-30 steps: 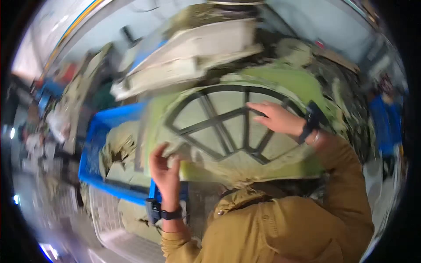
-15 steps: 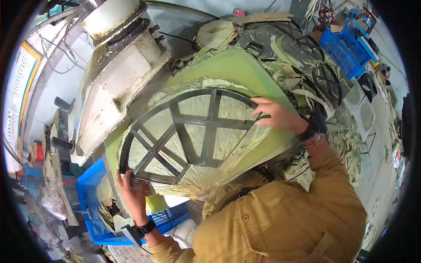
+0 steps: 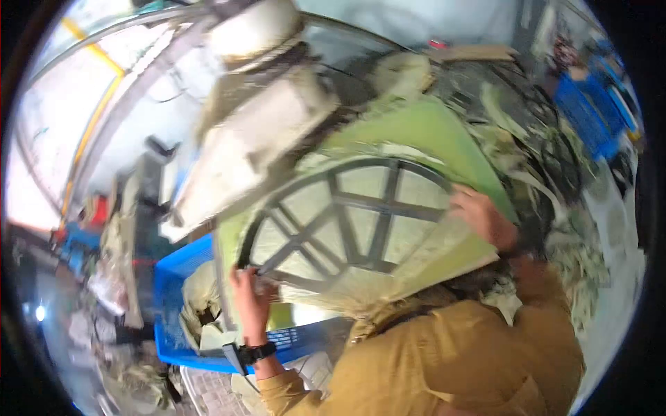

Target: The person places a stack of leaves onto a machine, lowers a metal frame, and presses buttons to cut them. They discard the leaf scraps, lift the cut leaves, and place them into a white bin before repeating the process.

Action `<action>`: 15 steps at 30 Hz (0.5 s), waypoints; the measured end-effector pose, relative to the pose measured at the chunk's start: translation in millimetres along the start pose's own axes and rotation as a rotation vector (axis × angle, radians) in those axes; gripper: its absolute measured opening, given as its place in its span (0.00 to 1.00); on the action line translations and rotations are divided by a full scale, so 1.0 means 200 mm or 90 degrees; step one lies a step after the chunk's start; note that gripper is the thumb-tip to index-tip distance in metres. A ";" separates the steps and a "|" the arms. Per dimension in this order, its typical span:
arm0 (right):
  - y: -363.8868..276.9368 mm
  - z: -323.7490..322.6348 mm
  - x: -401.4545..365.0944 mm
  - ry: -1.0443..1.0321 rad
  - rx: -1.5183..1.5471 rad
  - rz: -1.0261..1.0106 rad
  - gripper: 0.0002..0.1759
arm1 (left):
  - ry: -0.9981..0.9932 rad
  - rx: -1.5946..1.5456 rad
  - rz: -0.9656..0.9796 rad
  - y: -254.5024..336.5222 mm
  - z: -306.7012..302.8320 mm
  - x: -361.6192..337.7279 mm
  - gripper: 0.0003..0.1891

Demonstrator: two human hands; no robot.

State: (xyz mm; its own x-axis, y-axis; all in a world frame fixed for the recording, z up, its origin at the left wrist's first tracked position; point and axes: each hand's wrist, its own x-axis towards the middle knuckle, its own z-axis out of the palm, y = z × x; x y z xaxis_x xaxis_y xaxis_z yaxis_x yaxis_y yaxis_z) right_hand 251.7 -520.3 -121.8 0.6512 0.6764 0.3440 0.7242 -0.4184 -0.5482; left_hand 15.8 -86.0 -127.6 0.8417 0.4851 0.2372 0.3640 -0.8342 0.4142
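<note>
A black, half-round cutting die (image 3: 383, 220) with crossing bars lies on pale, thin, wrinkled sheet material (image 3: 409, 274). Beneath both is a green cutting board (image 3: 409, 123). My left hand (image 3: 252, 305) grips the die's near left corner, fingers curled over its edge. At the right end of the curve, my right hand (image 3: 483, 216) is closed on the rim, though blur softens its fingertips. The sheet gathers into folds near my brown shirt (image 3: 458, 353).
A white press head (image 3: 257, 128) overhangs the board's left side. Below it stands a blue crate (image 3: 166, 312) with scraps. Offcuts (image 3: 513, 149) and dark frames pile up at the back right, near another blue basket (image 3: 590, 114). Scraps (image 3: 576, 270) also lie at right.
The view has swung left and blurred, so everything appears further right and lower. Both hands remain on the die, which keeps about the same place on the board.
</note>
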 end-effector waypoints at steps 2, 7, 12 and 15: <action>-0.04 0.03 -0.02 0.021 -0.026 0.087 0.17 | -0.101 -0.031 -0.013 0.00 -0.08 0.02 0.32; -0.14 0.03 -0.12 0.148 0.136 0.218 0.26 | 0.076 -0.297 -0.016 -0.40 -0.36 0.39 0.36; -0.04 0.11 -0.39 0.199 -0.062 0.209 0.19 | 0.355 -0.085 -0.044 -0.42 -0.80 1.03 0.33; -0.19 0.15 -0.50 0.205 -0.046 0.380 0.12 | 0.382 -0.401 -0.017 -0.73 -0.66 1.38 0.18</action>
State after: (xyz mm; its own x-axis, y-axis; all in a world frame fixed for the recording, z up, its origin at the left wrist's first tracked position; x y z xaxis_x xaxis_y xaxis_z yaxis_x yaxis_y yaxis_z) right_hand 151.6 -553.2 -158.6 0.9707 0.1074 0.2151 0.2262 -0.7108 -0.6660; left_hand 142.9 203.8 -5.8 0.4188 0.7064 0.5706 -0.0576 -0.6064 0.7931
